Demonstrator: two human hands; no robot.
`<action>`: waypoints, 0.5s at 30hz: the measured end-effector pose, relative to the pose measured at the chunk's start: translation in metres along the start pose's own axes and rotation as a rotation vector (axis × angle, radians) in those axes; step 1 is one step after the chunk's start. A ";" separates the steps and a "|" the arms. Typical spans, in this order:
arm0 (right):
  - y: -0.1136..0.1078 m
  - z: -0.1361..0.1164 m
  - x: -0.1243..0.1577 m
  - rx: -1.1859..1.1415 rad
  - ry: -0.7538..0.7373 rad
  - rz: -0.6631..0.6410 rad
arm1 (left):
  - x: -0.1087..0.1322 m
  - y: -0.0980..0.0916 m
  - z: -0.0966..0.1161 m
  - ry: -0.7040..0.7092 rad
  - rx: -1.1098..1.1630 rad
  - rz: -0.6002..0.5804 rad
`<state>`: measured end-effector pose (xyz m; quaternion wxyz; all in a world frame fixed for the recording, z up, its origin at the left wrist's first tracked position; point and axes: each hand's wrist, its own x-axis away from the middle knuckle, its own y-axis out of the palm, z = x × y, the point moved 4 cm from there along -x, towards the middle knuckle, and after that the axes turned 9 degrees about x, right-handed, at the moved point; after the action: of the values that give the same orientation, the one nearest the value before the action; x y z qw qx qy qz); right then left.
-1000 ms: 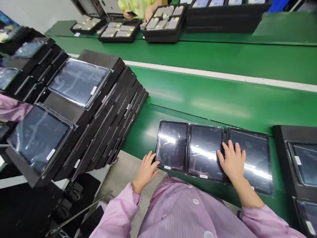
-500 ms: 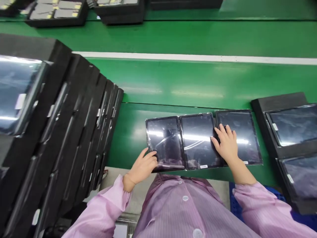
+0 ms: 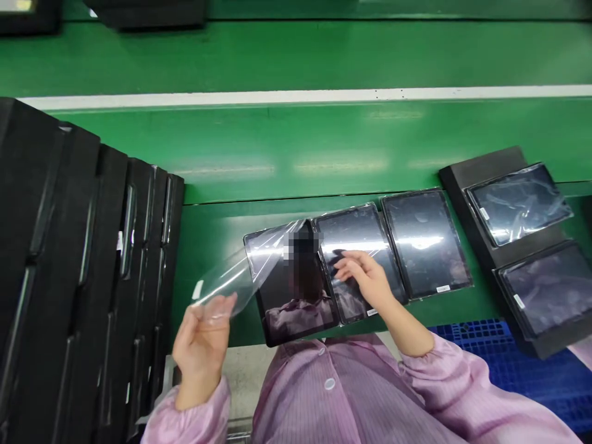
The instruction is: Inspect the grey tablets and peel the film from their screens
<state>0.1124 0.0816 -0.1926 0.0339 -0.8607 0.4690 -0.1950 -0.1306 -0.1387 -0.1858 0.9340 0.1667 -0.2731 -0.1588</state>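
My left hand (image 3: 203,342) pinches a corner of a clear protective film (image 3: 238,277) that has a small white label. The film slants from my fingers across to the top of the leftmost tablet (image 3: 296,302), whose dark screen is largely bare and reflects a pink garment. Over the middle tablet (image 3: 354,231) is my right hand (image 3: 370,280), fingers loosely bent and apart, holding nothing; whether its fingertips touch the screen I cannot tell. A third tablet (image 3: 425,253), still covered in film with a white label, lies to the right of the middle one.
Stacked black foam trays (image 3: 111,259) with tablets in their slots stand on the left. At right, a black foam tray (image 3: 485,166) holds two film-covered tablets (image 3: 522,203), above a blue plastic crate (image 3: 504,376). A white strip (image 3: 277,98) crosses the green work surface (image 3: 259,148).
My left hand has lifted the film off most of the leftmost tablet and drawn it left. My right hand has shifted from the gap beside the third tablet onto the middle one. The view has shifted right.
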 end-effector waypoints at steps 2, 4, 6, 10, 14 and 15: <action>0.021 -0.004 -0.009 -0.100 0.175 -0.122 | 0.020 0.005 -0.006 0.021 -0.194 -0.260; 0.032 -0.009 -0.020 -0.018 0.299 -0.162 | 0.041 0.009 -0.015 0.133 -0.524 -0.563; 0.040 -0.019 -0.030 0.223 0.309 -0.174 | 0.064 0.012 -0.027 0.351 -0.887 -0.817; 0.064 -0.048 -0.020 0.790 0.002 -0.244 | 0.099 0.011 -0.049 0.772 -1.425 -0.941; 0.095 -0.078 0.047 0.770 -0.537 -0.764 | 0.112 0.008 -0.060 0.952 -1.581 -0.869; 0.097 -0.084 0.067 0.682 -0.661 -0.945 | 0.113 0.008 -0.060 0.977 -1.580 -0.848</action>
<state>0.0370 -0.0164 -0.1179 0.3571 -0.9291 -0.0813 -0.0526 -0.0048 -0.1614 -0.1791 0.6533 -0.3676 0.4019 -0.5259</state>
